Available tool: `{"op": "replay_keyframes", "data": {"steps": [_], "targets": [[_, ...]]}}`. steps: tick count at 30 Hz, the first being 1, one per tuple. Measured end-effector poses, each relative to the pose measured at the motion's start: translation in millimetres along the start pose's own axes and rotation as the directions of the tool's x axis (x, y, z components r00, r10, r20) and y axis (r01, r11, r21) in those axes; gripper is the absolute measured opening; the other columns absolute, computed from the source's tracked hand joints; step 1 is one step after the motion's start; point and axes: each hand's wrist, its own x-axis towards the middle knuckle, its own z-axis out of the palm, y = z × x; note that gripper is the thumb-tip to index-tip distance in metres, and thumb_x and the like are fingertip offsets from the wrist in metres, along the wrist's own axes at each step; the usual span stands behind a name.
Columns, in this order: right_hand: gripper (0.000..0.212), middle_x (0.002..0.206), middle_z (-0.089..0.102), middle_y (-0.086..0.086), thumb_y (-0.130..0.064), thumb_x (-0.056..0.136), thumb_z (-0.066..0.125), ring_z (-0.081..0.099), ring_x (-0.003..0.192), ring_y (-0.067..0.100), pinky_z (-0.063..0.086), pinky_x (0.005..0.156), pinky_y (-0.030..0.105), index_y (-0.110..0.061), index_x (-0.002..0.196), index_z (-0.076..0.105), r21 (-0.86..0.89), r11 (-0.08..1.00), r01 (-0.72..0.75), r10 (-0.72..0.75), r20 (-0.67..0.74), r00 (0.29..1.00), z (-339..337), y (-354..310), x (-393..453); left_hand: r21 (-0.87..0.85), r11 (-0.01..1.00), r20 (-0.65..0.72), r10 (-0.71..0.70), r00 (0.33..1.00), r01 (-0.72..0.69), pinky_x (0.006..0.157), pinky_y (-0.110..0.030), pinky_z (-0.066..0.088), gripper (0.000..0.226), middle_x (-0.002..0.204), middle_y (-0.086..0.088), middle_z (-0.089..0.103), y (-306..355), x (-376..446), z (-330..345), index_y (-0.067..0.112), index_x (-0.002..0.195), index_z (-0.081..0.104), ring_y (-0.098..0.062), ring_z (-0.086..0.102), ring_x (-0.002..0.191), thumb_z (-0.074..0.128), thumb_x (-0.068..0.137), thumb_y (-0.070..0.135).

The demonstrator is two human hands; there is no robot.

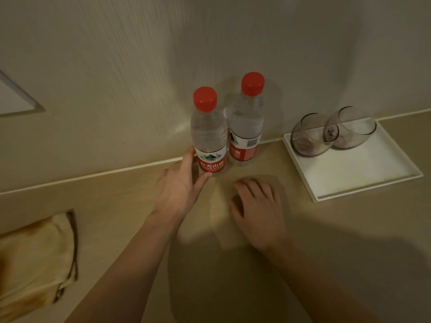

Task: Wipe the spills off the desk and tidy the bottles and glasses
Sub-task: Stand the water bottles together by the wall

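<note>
Against the wall, the left hand [179, 183] pinched the near bottle [209, 134] — apparently aligning it beside its twin [247, 122] — while the right hand [258, 208] hovered loosely open, holding nothing.

Your left hand [179, 183] is at the base of the near bottle [208, 134], thumb and fingers on either side of its red label. That bottle stands upright on the desk [233, 264], just beside the far bottle [247, 122], which is against the wall [116, 66]; both have red caps. Your right hand [258, 210] is over the desk in front of the bottles, fingers loosely bent, holding nothing. To the right, two glasses [331, 136] lie tilted on a white tray [363, 180], touching each other. A stained cloth [35, 259] lies at the left edge.
</note>
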Motion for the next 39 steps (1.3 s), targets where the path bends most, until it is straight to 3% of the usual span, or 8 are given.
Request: {"op": "replay_keyframes", "data": {"steps": [6, 15, 25, 32, 39], "targets": [[0.044, 0.145, 0.052, 0.000, -0.043, 0.102, 0.049, 0.040, 0.137, 0.023, 0.027, 0.116, 0.041, -0.023, 0.140, 0.055, 0.018, 1.000, 0.013, -0.013, 0.010, 1.000, 4.3, 3.0, -3.2, 0.014, 1.000, 0.004, -0.006, 1.000, 0.006, 0.097, -0.050, 0.050, 0.065, 0.133, -0.004, 0.065, 5.7, 5.8, 4.2, 0.028, 0.147, 0.030, -0.029, 0.062, 0.117, 0.062, 0.094, 0.051], [0.039, 0.136, 0.060, 0.003, -0.038, 0.098, 0.059, 0.047, 0.131, 0.027, 0.035, 0.113, 0.046, -0.018, 0.131, 0.063, 0.016, 1.000, 0.014, -0.013, -0.028, 1.000, 3.2, 2.9, -3.5, -0.008, 1.000, -0.033, -0.022, 0.999, 0.022, 0.098, -0.047, 0.048, 0.067, 0.135, -0.002, 0.063, 9.6, 10.1, 6.0, 0.028, 0.147, 0.031, -0.027, 0.059, 0.122, 0.065, 0.093, 0.047], [0.042, 0.143, 0.053, 0.000, -0.043, 0.101, 0.050, 0.038, 0.138, 0.024, 0.024, 0.120, 0.045, -0.022, 0.136, 0.057, 0.013, 0.999, 0.035, -0.035, -0.007, 0.999, 4.0, -1.5, -3.6, 0.042, 0.999, 0.026, -0.028, 0.999, 0.027, 0.100, -0.047, 0.046, 0.070, 0.136, -0.005, 0.061, -0.1, 4.5, -3.6, 0.029, 0.148, 0.033, -0.029, 0.056, 0.125, 0.063, 0.091, 0.056], [0.046, 0.147, 0.051, 0.002, -0.044, 0.102, 0.048, 0.039, 0.141, 0.023, 0.017, 0.121, 0.044, -0.022, 0.142, 0.053, 0.016, 0.998, 0.053, -0.053, -0.007, 0.999, 9.9, -21.6, -11.4, 0.204, 0.977, 0.093, 0.051, 0.994, -0.069, 0.113, -0.043, 0.033, 0.059, 0.145, -0.001, 0.054, -41.0, -38.3, -16.0, 0.033, 0.148, 0.040, -0.022, 0.044, 0.138, 0.047, 0.096, 0.060], [0.046, 0.143, 0.056, 0.004, -0.043, 0.100, 0.054, 0.045, 0.136, 0.027, 0.028, 0.117, 0.050, -0.020, 0.139, 0.056, 0.008, 0.997, 0.075, -0.075, 0.018, 0.997, 18.0, -58.4, -31.1, 0.325, 0.941, 0.107, 0.060, 0.992, -0.092, 0.124, -0.040, 0.013, 0.064, 0.159, 0.011, 0.037, -76.1, -89.2, -40.0, 0.034, 0.153, 0.036, -0.015, 0.024, 0.151, 0.036, 0.096, 0.064]]}}
